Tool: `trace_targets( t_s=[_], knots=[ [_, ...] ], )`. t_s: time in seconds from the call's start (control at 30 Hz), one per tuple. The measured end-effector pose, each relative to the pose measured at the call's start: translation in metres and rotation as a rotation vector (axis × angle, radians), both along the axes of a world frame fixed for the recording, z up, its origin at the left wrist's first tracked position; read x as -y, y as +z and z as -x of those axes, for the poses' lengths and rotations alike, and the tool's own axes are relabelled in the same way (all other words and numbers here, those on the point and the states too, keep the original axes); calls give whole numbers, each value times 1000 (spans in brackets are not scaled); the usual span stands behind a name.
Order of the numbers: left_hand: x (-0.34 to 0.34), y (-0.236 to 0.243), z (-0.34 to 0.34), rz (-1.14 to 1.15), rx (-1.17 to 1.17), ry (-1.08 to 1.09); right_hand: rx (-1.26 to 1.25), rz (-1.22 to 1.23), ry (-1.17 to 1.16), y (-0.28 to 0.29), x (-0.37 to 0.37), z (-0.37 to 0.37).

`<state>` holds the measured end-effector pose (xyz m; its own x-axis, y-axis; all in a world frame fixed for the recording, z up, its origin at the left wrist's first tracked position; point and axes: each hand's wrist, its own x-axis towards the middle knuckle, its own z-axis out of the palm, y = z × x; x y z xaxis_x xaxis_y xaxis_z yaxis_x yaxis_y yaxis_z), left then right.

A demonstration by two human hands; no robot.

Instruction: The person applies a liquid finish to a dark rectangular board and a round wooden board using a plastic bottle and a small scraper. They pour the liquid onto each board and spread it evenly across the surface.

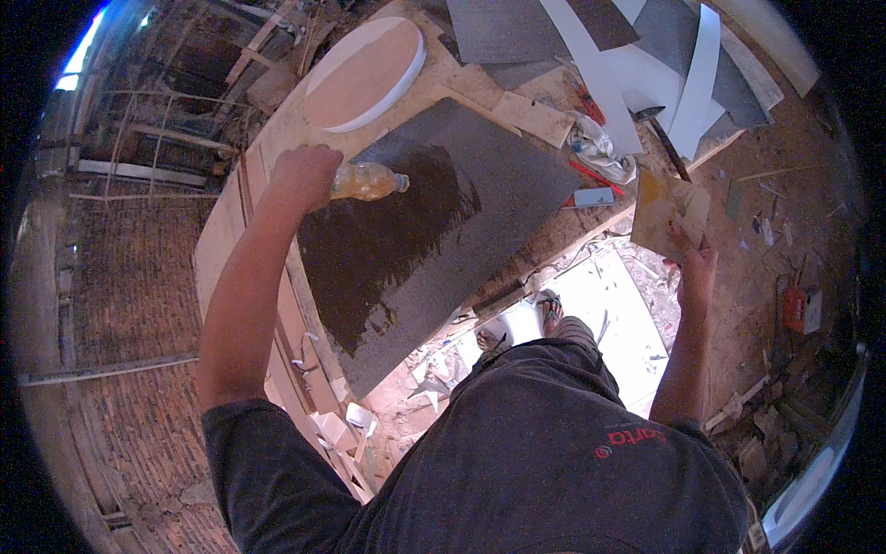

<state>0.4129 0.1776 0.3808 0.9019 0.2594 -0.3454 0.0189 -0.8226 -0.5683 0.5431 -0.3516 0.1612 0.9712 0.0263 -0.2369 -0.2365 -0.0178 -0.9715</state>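
Bottle: we see a small plastic bottle [367, 181] of yellowish liquid, lying almost level over the upper left part of a grey sheet [498, 175], its capped end toward the sheet's middle.
Left hand: our left hand [303, 175] has its fingers wrapped tight around the bottle's base, the forearm stretched out from the lower left.
Grey sheet: it lies flat and skewed on the surface [277, 129]; a broad dark wet patch [388, 249] covers its left and middle, and the right and lower margins are a paler dry grey.
Right hand: our right hand [694, 263] is raised at the right, past the surface's edge, fingers pinched on the lower corner of a stiff tan card [666, 214] smeared with yellow.
Round board: a pale oval panel with a white rim [365, 74] rests on the surface just beyond the sheet's upper left corner.
Surface clutter: further out we make out a crumpled white rag [600, 148], a small blue rectangular object [592, 197], a hammer [663, 137], long white strips [600, 78] and more grey sheets [503, 28].
Floor: wood scraps and white offcuts lie around our feet [551, 309], and a red tool [796, 309] sits on the ground at the far right.
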Motion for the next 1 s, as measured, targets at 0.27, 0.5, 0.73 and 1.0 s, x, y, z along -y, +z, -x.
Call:
trace_targets(
  t_s=[0.27,0.5,0.73,1.0],
  knots=[
    [-17,-12,13,84,24,42,-4,31,49,0,-2,-3],
    [-22,-18,22,112,39,74,1,41,54,9,-8,-3],
    [-33,-35,30,263,117,105,-8,63,74,14,-13,-7],
    [-36,-69,34,396,114,163,-16,25,60,10,-13,-6]
  ],
)
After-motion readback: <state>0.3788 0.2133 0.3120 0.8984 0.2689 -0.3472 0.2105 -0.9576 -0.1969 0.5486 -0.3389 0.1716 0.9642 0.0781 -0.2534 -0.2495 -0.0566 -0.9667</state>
